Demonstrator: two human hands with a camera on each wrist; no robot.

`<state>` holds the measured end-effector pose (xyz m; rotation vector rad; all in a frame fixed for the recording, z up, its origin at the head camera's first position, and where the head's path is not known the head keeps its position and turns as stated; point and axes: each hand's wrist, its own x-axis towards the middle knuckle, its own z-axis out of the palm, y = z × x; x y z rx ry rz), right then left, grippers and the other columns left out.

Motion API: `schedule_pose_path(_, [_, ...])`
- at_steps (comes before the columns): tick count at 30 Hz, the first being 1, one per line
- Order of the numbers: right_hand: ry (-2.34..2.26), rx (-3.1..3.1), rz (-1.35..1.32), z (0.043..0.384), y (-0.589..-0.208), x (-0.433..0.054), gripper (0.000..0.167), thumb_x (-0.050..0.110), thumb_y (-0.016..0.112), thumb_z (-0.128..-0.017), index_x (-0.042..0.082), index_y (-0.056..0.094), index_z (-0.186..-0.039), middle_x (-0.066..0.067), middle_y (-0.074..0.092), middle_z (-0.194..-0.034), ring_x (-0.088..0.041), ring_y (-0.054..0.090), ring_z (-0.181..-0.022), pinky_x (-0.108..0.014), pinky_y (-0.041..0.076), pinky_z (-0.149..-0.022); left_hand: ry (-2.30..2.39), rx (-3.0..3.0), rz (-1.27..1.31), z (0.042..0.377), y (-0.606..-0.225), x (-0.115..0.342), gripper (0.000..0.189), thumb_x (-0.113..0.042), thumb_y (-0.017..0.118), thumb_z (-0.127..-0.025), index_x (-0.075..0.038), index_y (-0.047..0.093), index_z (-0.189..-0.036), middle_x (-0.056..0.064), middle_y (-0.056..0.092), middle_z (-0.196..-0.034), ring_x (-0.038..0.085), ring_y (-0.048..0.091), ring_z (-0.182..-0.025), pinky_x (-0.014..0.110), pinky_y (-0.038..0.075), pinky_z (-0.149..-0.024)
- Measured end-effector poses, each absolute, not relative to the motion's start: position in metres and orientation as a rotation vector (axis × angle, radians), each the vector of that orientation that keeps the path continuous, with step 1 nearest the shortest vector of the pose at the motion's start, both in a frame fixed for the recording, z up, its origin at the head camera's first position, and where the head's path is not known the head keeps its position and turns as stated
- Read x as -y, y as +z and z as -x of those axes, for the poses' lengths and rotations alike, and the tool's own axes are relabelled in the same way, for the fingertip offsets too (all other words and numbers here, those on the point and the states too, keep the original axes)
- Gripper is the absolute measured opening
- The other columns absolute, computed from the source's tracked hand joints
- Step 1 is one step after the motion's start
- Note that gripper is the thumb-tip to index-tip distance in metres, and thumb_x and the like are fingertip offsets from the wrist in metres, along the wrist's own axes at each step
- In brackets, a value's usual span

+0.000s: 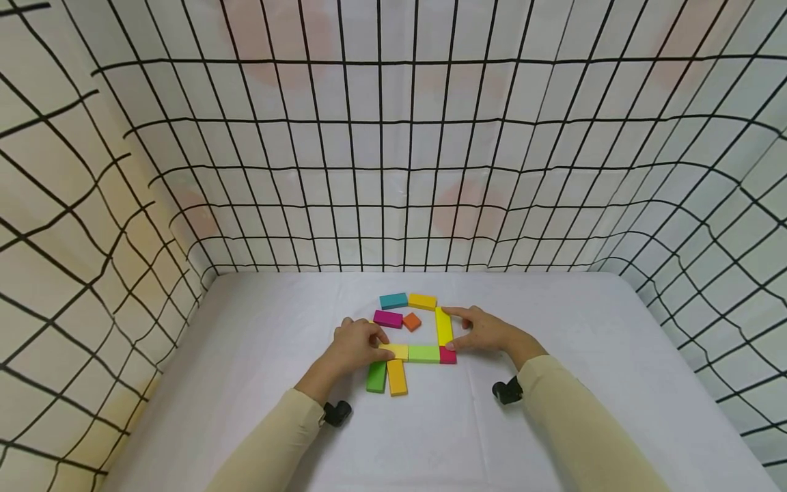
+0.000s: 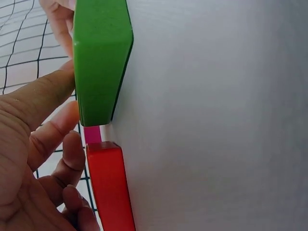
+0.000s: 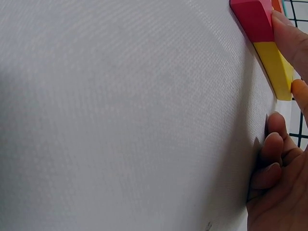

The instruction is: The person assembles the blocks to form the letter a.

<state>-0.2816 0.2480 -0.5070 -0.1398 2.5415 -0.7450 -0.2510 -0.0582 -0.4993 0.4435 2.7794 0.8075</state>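
My left hand (image 1: 354,344) pinches a pale yellow block (image 1: 398,352) by its left end, thumb in front and index finger behind. It adjoins a light green block (image 1: 424,354), then a crimson block (image 1: 448,355), in a row. With thumb and index finger at opposite ends, my right hand (image 1: 486,331) holds a long yellow block (image 1: 444,326) standing off the row's right end; in the right wrist view it meets the crimson block (image 3: 252,21). Below the left hand lie a green block (image 1: 376,377) and an orange-yellow block (image 1: 397,377). A red block (image 2: 109,187) shows in the left wrist view.
Behind the row lie a magenta block (image 1: 388,319) and a small orange block (image 1: 412,322). Farther back, a teal block (image 1: 393,301) and another orange-yellow block (image 1: 422,301) lie end to end. Black netting (image 1: 381,167) surrounds the white table (image 1: 277,307) at the back and sides.
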Motion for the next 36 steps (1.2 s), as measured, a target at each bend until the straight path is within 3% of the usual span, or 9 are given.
schedule_pose_path(21, [-0.742,-2.55,0.144,0.282,-0.507,-0.249,0.094,0.055,0.085,-0.076,0.038,0.039,-0.157,-0.008,0.051,-0.117,-0.026,0.049,-0.108,-0.045,0.047,-0.094,0.81,-2.8,-0.471,0.248,-0.503,0.057,0.028,-0.045,0.083,-0.083,-0.022,0.075,-0.097,-0.004,0.058,-0.082,0.02,0.045,-0.088,0.035,0.033,-0.076])
schedule_pose_path(29, [-0.75,-2.547,0.139,0.282,-0.508,-0.248,0.095,0.054,0.085,-0.077,0.037,0.038,-0.157,-0.008,0.05,-0.116,-0.027,0.048,-0.109,-0.044,0.047,-0.093,0.875,-2.785,-0.526,0.231,-0.501,0.056,0.028,-0.045,0.082,-0.084,-0.022,0.072,-0.097,-0.001,0.059,-0.091,0.021,0.043,-0.092,0.038,0.033,-0.078])
schedule_pose_path(36, [-0.765,-2.543,0.15,0.283,-0.509,-0.249,0.094,0.053,0.085,-0.077,0.037,0.038,-0.157,-0.008,0.05,-0.117,-0.027,0.048,-0.109,-0.044,0.047,-0.094,0.813,-2.75,-0.596,0.216,-0.502,0.057,0.036,-0.051,0.084,-0.078,-0.024,0.071,-0.097,0.006,0.065,-0.119,0.025,0.045,-0.1,0.048,0.037,-0.089])
